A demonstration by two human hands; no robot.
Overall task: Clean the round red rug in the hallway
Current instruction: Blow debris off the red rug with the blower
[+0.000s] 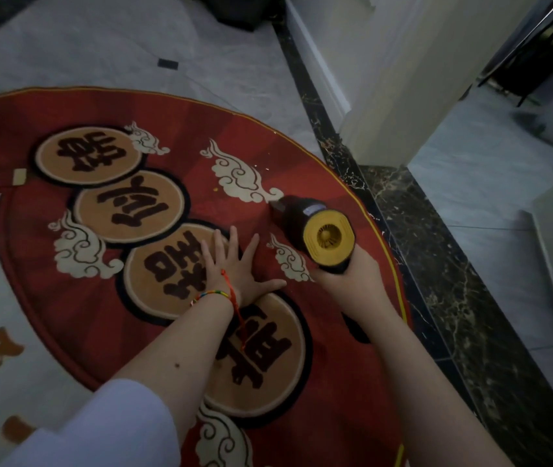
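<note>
head view, frame centre: our left hand (234,267) lies flat, pinning the rug (174,102); our right hand (352,278) grasps the vacuum (312,227) toward crumbs (216,189).

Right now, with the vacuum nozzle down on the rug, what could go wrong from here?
1. The left hand presses flat on the rug close to the handheld vacuum; a sweep toward it could bump the fingers.
2. The red cord hanging from the wrist bracelet might get drawn in if the nozzle passes near.
3. Small pale crumbs lie beyond the nozzle and could be missed.
</note>
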